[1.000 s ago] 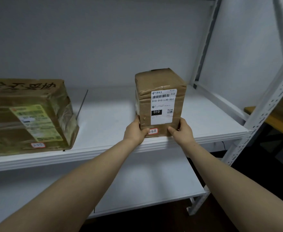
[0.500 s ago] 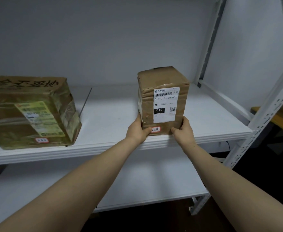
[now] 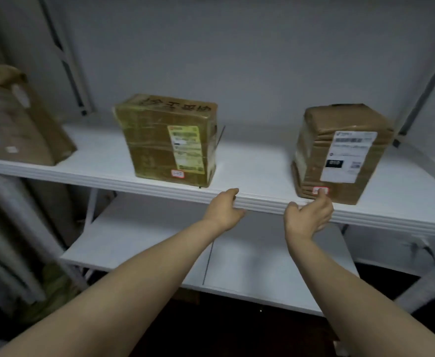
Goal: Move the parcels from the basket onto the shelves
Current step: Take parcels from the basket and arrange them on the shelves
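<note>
White metal shelf point(image 3: 262, 163) bears the taped brown cardboard parcel point(image 3: 340, 155) label-forward, so our left hand point(image 3: 224, 208) and right hand point(image 3: 310, 215) hover slack, empty.

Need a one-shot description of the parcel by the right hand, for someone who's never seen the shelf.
Find the upper white shelf. The rightmost parcel on it stands just beyond the right hand. Its large white label with a black block sets it apart from the middle parcel, whose label is yellow, and the left parcel at the frame edge.
</note>
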The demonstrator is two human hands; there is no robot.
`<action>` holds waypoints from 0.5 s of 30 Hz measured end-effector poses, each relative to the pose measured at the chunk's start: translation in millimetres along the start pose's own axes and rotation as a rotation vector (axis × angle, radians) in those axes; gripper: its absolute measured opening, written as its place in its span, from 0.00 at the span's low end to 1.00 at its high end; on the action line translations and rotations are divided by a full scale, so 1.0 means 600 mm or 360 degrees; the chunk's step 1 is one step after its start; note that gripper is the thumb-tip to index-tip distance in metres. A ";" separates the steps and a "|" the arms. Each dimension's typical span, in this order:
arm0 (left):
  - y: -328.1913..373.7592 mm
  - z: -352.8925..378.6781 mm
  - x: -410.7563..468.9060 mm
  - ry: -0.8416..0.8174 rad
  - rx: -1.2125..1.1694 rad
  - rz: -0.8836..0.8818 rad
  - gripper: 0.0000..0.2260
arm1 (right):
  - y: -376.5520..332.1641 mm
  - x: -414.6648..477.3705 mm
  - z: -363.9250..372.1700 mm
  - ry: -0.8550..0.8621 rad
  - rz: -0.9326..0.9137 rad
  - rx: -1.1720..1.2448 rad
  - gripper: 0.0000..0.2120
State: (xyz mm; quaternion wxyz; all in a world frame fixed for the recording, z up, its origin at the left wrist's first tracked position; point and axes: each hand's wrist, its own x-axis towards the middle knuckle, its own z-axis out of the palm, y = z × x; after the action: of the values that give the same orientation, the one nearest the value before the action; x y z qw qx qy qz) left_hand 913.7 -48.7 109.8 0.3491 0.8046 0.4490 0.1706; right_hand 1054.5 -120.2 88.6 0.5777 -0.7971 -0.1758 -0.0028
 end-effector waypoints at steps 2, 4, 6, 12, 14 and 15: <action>-0.056 -0.054 -0.043 0.0064 0.0053 -0.0064 0.28 | -0.029 -0.069 0.037 -0.0171 -0.0062 -0.0009 0.32; -0.123 -0.114 -0.096 0.0135 0.0132 -0.0159 0.27 | -0.059 -0.148 0.080 -0.0402 -0.0127 -0.0032 0.31; -0.199 -0.175 -0.159 0.0185 0.0245 -0.0300 0.27 | -0.088 -0.240 0.123 -0.0671 -0.0217 -0.0066 0.29; -0.417 -0.335 -0.382 0.0343 0.0424 -0.0805 0.26 | -0.159 -0.562 0.238 -0.1521 -0.0620 -0.0089 0.24; -0.471 -0.380 -0.457 0.0413 0.0428 -0.0956 0.21 | -0.179 -0.666 0.260 -0.1738 -0.0720 -0.0073 0.24; -0.495 -0.399 -0.493 0.0432 0.0425 -0.1026 0.20 | -0.189 -0.713 0.267 -0.1830 -0.0753 -0.0087 0.24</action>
State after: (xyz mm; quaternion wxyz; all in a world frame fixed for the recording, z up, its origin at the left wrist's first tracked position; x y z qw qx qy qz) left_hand 434.5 -95.0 76.2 0.2142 0.6303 0.7399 0.0970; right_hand 589.0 -60.5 50.8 0.3538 -0.6249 -0.6306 0.2944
